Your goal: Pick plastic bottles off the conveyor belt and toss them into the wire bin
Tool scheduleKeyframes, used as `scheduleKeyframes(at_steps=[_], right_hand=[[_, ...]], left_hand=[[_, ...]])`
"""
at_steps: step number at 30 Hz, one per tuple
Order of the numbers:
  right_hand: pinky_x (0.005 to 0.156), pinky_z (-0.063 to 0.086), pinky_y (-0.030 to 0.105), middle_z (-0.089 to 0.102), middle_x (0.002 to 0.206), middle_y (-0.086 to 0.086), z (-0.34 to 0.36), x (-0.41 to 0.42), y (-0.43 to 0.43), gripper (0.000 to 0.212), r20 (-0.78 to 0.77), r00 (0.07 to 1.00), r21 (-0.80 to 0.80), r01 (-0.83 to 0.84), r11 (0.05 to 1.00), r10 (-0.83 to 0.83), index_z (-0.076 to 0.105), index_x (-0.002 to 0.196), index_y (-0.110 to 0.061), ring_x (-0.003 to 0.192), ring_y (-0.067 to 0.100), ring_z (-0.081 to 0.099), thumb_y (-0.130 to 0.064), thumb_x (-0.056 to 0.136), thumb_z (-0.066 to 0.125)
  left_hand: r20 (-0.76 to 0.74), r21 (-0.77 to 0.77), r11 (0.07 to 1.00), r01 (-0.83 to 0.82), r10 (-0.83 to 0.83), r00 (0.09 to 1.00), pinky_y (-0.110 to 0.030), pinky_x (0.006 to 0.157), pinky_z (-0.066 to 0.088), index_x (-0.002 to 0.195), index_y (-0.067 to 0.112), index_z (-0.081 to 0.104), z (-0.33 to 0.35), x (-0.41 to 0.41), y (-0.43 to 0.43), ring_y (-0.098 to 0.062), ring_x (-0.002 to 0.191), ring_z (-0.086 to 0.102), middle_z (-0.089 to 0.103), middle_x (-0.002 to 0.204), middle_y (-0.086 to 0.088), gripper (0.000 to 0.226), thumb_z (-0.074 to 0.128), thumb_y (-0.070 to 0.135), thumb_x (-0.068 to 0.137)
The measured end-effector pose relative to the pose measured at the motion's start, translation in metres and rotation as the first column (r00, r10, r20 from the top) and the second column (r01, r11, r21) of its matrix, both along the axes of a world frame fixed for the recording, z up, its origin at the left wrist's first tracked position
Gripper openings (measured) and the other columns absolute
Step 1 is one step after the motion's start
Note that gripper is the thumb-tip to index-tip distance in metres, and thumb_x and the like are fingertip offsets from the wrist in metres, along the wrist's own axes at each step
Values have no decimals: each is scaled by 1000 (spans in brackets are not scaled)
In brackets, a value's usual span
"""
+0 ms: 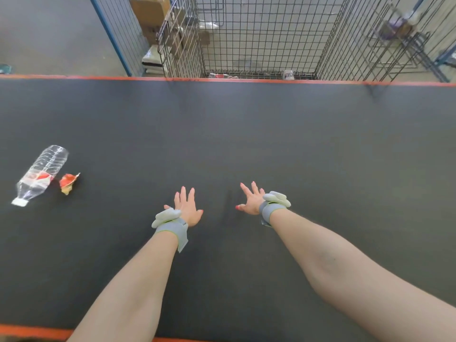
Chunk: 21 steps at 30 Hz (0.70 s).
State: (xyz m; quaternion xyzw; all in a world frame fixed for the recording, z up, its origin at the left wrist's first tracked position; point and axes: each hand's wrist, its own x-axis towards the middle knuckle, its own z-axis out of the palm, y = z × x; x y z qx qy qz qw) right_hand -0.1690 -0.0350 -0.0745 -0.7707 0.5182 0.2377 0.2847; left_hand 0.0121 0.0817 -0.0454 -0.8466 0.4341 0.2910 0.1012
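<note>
A clear plastic bottle [40,175] with a white cap and a red-and-white label lies on its side at the left of the dark conveyor belt [271,134]. My left hand [187,206] and my right hand [251,199] are stretched out over the middle of the belt, fingers spread and straight, holding nothing. Both are well to the right of the bottle. The wire bin [259,38] stands just beyond the belt's far edge, straight ahead. Two bottles [288,74] lie on its floor near the front.
A crumpled red and yellow wrapper [67,183] lies right beside the bottle. Orange strips [98,78] run along the belt's far and near edges. Cardboard boxes [150,11] and a second wire cage [404,38] flank the bin. Grey bands sit on both wrists.
</note>
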Motion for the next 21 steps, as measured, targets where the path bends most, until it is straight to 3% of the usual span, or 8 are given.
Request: scheduleKeyframes(at_steps=[5,14,21], right_hand=[[119,9,49,-18,161,-1,-11,7,0,81,-65,997,40,-27,999,30,-10,152,-39,149,31,-5,-51,95,47],[119,13,47,-9,162,3,4,60,-25,80,75,993,-62,-85,995,89,-3,154,-35,148,33,2,-43,95,51],[119,15,46,-3,162,6,-2,89,-42,79,154,976,-80,-141,987,152,-1,154,-34,148,33,5,-36,96,53]], left_hand=[[17,-1,1000,-26,26,1000,-60,115,9,154,23,-4,3,12,4,-22,148,-10,-16,159,-1,74,43,38,98],[224,-129,962,-241,265,938,-56,115,13,152,22,2,1,64,-9,-28,147,-6,-11,159,-6,77,51,31,93],[312,-143,931,-335,363,878,-67,111,12,152,27,-8,-14,116,-13,-36,146,-8,-20,158,-11,84,53,26,94]])
